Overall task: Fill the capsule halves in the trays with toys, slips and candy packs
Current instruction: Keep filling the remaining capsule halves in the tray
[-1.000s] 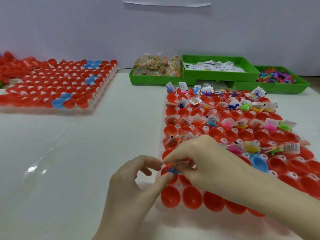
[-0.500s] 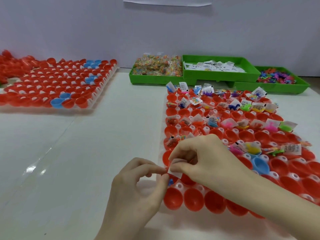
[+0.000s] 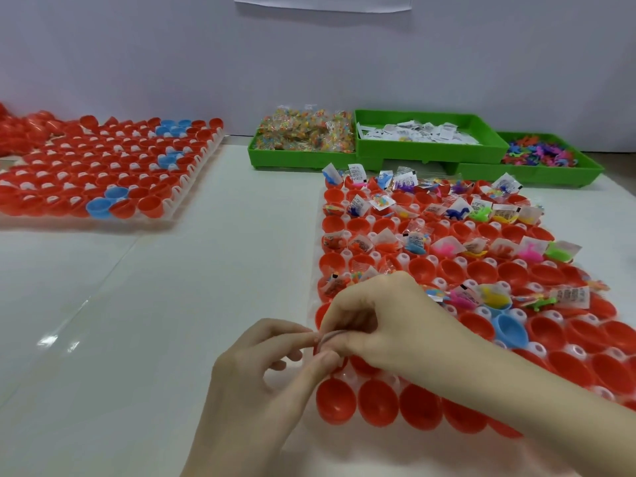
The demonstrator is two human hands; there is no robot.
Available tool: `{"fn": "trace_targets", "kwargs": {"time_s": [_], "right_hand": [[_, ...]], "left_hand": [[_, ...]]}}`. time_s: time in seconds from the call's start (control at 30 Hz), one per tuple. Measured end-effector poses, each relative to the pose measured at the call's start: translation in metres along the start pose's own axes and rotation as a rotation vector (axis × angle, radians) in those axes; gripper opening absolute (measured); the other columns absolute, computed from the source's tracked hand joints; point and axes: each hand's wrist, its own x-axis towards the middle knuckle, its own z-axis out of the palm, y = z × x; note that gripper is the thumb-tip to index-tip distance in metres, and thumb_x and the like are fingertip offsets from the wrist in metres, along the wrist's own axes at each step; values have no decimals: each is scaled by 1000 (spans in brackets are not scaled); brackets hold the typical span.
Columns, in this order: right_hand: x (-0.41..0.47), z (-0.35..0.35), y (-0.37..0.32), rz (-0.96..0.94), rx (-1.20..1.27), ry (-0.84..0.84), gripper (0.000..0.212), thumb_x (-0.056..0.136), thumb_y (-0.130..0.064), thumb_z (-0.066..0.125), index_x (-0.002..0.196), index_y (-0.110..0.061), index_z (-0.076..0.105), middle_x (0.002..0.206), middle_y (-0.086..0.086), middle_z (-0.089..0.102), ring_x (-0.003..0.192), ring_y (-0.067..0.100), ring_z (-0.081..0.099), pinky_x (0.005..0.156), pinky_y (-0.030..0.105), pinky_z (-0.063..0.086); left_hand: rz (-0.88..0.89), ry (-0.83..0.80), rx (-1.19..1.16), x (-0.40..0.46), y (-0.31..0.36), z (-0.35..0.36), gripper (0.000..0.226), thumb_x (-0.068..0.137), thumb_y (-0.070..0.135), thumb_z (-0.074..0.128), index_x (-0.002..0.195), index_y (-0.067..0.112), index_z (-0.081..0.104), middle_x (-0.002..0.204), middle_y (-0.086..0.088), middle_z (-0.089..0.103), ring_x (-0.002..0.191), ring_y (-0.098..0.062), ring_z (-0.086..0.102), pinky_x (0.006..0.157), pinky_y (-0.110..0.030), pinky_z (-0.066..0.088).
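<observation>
The near tray [image 3: 318,256] holds rows of open red capsule halves [image 3: 335,401], cups upward, with one blue half [image 3: 509,330] among them. Its far rows carry toys, slips and candy packs [image 3: 454,211], while the nearest row sits unfilled. Behind this tray, three green bins hold candy packs [image 3: 306,130], paper slips [image 3: 416,130] and coloured toys [image 3: 540,154].

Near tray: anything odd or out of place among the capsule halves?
One blue half sits among the red halves right of the hands; every other half in this tray looks red. Several slips stick up askew from filled halves. No spill on the table.
</observation>
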Motion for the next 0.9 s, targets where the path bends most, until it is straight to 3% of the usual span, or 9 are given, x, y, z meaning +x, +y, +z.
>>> {"fn": "trace_targets", "kwargs": {"time_s": [0.1,0.27,0.43,0.53,0.63,0.77,0.9], "right_hand": [[3,-4,2,17,15,-54,5,76,-18,72,79,-21,72,67,-13,65,70,-4,61,64,14,51],[2,-8,4,47,-16,-61,14,77,-22,72,90,-25,68,75,-20,61,76,-3,62,70,18,54],[0,-6,2,-31,-164,96,5,74,-28,74,73,-23,72,67,-11,66,68,2,59,62,22,50],[-3,-6,3,-78,-122,119,0,73,-20,75,73,-19,74,66,-10,67,70,0,61,64,19,50],[-7,-6,4,-99,-147,72,9,77,-12,72,84,-18,74,68,-16,65,72,-4,59,68,11,48],[-11,-7,5,-64,-197,48,20,80,-28,68,99,-23,70,69,-12,67,70,2,61,65,14,48],[-12,-3,-1,-80,-411,72,18,77,-42,65,79,-25,70,64,-9,65,62,6,57,61,29,50]], "left_hand": [[88,4,128,1,-3,-1,28,63,60,56,72,40,72,87,24,63,74,6,60,64,-9,43],[250,29,280,5,-7,-5,27,76,44,53,71,27,74,77,18,62,69,1,58,60,-19,45],[347,16,332,7,-8,-6,29,81,37,53,69,18,73,75,14,63,65,-1,60,58,-23,47],[379,25,370,7,-8,-6,28,81,35,53,71,19,73,75,12,64,62,-8,62,53,-26,49],[379,24,365,7,-9,-7,27,81,35,53,72,20,74,75,12,64,60,-9,62,52,-26,49],[359,-14,358,6,-7,-7,29,82,35,50,73,19,73,77,13,64,64,-5,62,55,-28,49],[355,-43,378,5,-4,-8,29,82,38,50,76,22,73,81,15,64,66,-8,62,60,-25,46]]}}
